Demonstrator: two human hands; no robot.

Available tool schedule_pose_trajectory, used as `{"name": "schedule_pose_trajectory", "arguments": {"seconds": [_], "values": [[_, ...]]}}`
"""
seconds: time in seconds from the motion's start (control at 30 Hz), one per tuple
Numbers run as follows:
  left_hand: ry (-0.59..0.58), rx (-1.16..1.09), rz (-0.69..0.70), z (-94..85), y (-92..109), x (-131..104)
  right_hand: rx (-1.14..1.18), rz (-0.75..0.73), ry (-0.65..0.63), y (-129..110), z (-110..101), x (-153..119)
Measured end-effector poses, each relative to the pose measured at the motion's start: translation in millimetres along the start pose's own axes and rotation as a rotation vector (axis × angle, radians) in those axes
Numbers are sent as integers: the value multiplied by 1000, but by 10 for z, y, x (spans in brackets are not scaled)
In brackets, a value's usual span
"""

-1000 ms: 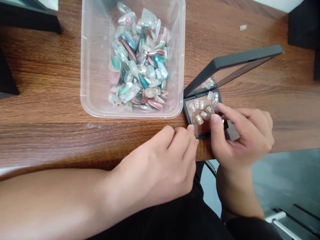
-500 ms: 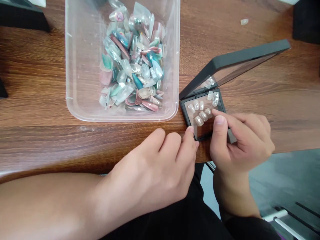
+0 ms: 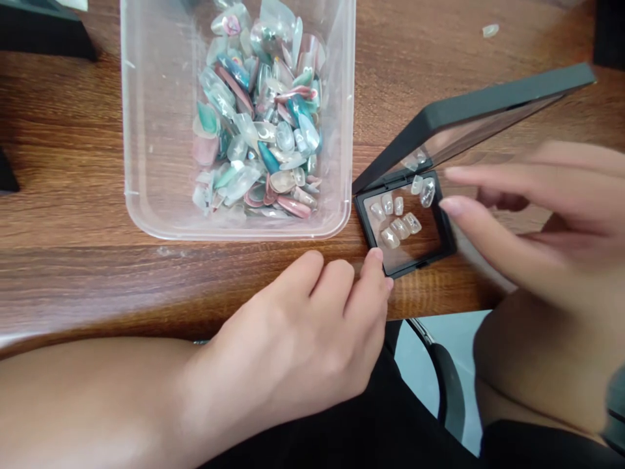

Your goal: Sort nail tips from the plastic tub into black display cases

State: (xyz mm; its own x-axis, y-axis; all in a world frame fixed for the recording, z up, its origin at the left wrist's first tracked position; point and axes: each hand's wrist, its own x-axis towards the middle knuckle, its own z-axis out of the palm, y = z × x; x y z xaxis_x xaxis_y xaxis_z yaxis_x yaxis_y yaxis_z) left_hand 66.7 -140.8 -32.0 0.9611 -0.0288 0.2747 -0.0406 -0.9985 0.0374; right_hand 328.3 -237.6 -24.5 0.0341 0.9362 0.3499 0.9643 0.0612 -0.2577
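A small black case [image 3: 420, 266] with a clear base lies near the table edge, its black-framed lid [image 3: 508, 98] tilted up. Several pale press-on nails [image 3: 400, 228] rest on its base, some with star marks. My left hand [image 3: 303, 326] is closed, with finger and thumb tips pinching the case's near left corner. To the right of the case is my right hand [image 3: 537, 215], blurred, thumb and fingers apart, nothing between them. A translucent plastic tub [image 3: 161, 143] holds many loose nails [image 3: 263, 130] in teal, pink and clear tones.
One loose clear nail [image 3: 490, 30] lies on the wooden table [image 3: 63, 254] at the back right. Black objects stand at the upper left [image 3: 43, 29] and upper right [image 3: 609, 36]. A dark chair part [image 3: 449, 391] shows below the table edge.
My right hand has let go of the nail at the row's right end and moved right, its fingers opening. That nail now sits slightly turned. My left hand stays at the case corner.
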Motion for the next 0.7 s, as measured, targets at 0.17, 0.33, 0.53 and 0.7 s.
{"name": "schedule_pose_trajectory", "arguments": {"seconds": [0.17,0.33,0.53,0.7], "values": [[-23,-6,27,-32,-46,25,53,-35,-136,115,37,232],[-40,-6,38,-58,-70,48,61,-17,-137,104,84,207],[-6,-27,9,14,-40,16,109,11,-89,106,156,189],[-21,-26,13,11,-36,1,156,8,-21,77,248,180]]}}
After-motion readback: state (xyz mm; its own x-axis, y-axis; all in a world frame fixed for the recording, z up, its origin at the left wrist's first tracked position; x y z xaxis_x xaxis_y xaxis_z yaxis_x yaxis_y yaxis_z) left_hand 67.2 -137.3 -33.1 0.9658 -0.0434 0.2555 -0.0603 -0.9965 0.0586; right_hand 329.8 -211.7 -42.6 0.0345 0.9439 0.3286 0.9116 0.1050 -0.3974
